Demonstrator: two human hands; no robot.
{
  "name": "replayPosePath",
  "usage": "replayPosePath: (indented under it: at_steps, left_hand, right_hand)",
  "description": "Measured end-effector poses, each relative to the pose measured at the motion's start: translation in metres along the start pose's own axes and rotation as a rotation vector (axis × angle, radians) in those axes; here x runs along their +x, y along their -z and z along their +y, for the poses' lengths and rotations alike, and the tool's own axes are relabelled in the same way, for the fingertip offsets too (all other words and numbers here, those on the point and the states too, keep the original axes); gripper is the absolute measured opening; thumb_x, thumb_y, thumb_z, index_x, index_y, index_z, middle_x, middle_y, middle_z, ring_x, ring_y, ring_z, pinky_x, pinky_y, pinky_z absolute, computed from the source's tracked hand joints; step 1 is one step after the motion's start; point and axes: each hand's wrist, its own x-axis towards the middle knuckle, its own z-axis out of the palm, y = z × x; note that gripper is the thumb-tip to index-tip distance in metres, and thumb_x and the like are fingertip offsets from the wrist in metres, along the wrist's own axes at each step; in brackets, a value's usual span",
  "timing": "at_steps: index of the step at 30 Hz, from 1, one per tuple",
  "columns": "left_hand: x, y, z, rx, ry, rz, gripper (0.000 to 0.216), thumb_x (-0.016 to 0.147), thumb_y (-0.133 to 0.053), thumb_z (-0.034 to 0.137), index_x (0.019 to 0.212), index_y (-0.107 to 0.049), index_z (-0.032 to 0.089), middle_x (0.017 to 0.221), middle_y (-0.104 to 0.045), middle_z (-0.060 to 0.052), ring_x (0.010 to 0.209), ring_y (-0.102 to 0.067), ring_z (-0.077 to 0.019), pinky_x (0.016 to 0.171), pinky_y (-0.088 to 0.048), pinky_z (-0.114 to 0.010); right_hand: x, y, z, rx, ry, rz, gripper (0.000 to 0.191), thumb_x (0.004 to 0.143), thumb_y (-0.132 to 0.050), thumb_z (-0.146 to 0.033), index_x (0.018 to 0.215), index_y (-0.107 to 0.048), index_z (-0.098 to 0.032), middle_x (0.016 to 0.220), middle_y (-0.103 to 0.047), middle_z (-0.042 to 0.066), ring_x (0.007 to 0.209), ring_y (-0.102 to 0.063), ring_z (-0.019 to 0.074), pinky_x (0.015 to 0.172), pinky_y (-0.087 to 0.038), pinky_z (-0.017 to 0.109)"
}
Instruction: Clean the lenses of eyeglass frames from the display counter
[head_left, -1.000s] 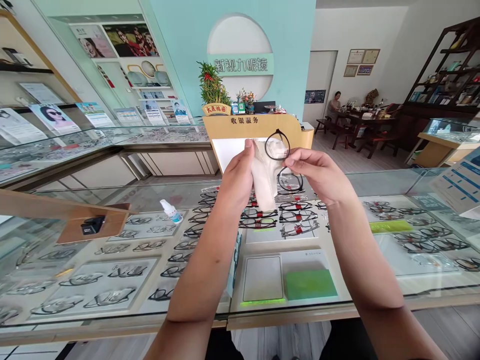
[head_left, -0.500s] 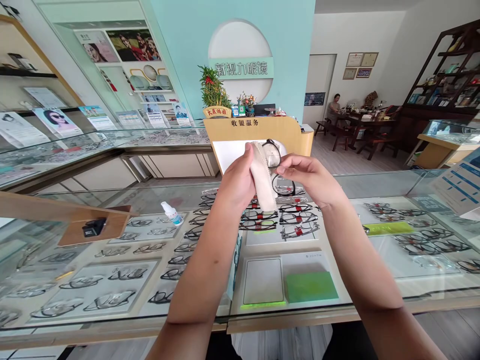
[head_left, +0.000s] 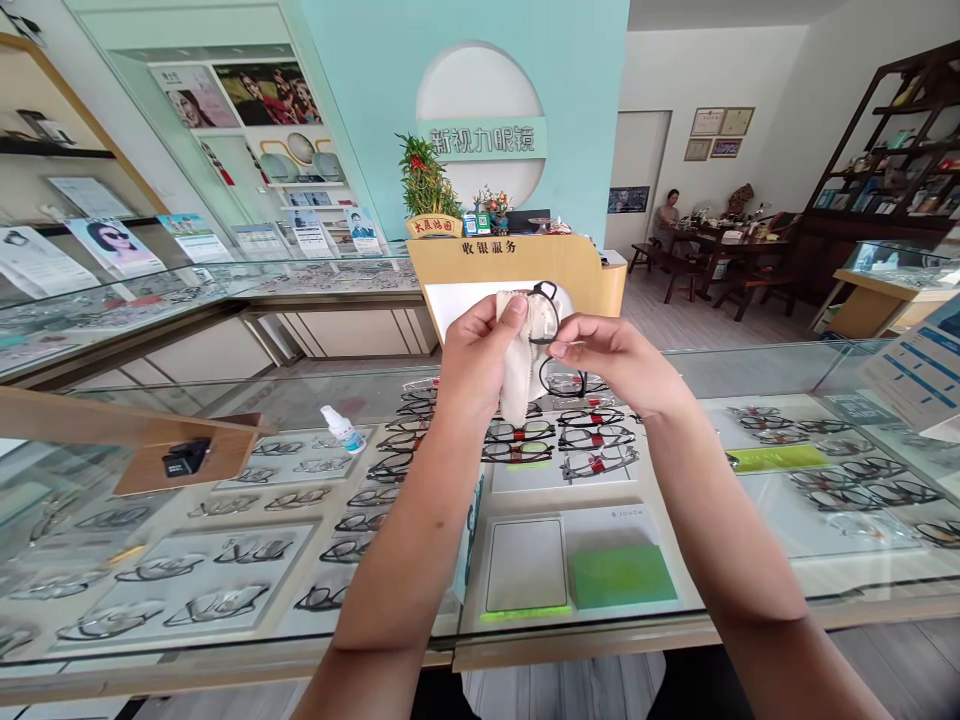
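Note:
My left hand [head_left: 480, 350] is closed on a cream cleaning cloth [head_left: 516, 382], its thumb pressing the cloth near one lens. Round-rimmed black eyeglasses [head_left: 564, 378] are held up between my hands, one lens above the other. Part of the cloth lies behind the upper lens. With thumb and fingertips, my right hand [head_left: 611, 355] pinches the eyeglasses near the bridge. Both hands are raised over the glass display counter, and a small white spray bottle [head_left: 343, 429] stands on it to the left.
Beneath the glass top [head_left: 420, 625] lie several rows of eyeglasses [head_left: 598, 438] and a green box [head_left: 624, 576]. A wooden stand [head_left: 187, 455] sits at the left. Beyond is a cashier desk [head_left: 517, 262]. A person [head_left: 667, 215] sits far back at a table.
My left thumb has come down over the cloth toward the lens, and the cloth has shifted slightly left. The eyeglasses have tilted a little; my right hand keeps its pinch.

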Motion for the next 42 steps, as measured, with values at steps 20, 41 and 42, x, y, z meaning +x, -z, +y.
replayPosePath:
  at_steps: [20, 41, 42]
  left_hand:
    - [-0.006, -0.009, -0.005, 0.041, -0.122, -0.090, 0.042, 0.079, -0.097, 0.056, 0.086, -0.076, 0.020, 0.078, -0.073, 0.000, 0.067, -0.061, -0.0128, 0.063, -0.050, -0.025]
    - [-0.006, 0.006, 0.021, 0.171, -0.115, -0.281, 0.043, 0.093, -0.084, 0.059, 0.084, -0.070, 0.019, 0.075, -0.065, -0.001, 0.064, -0.056, -0.0127, 0.058, -0.046, -0.025]
    - [-0.005, 0.012, 0.025, 0.167, -0.091, -0.339, 0.040, 0.092, -0.086, 0.057, 0.088, -0.072, 0.019, 0.078, -0.067, -0.002, 0.067, -0.059, -0.0133, 0.060, -0.048, -0.025]
  right_hand:
    - [0.001, 0.005, 0.007, 0.172, -0.052, -0.112, 0.031, 0.080, -0.095, -0.048, 0.083, -0.080, -0.021, 0.083, -0.070, 0.000, 0.085, -0.059, 0.0159, 0.086, -0.048, 0.031]
    - [-0.002, 0.002, 0.004, 0.217, -0.098, -0.113, 0.025, 0.079, -0.095, -0.041, 0.083, -0.081, -0.019, 0.084, -0.072, 0.001, 0.083, -0.061, 0.0147, 0.082, -0.050, 0.030]
    - [-0.002, 0.002, 0.003, 0.215, -0.095, -0.111, 0.024, 0.079, -0.095, -0.040, 0.083, -0.082, -0.020, 0.084, -0.073, 0.001, 0.083, -0.061, 0.0148, 0.082, -0.051, 0.030]
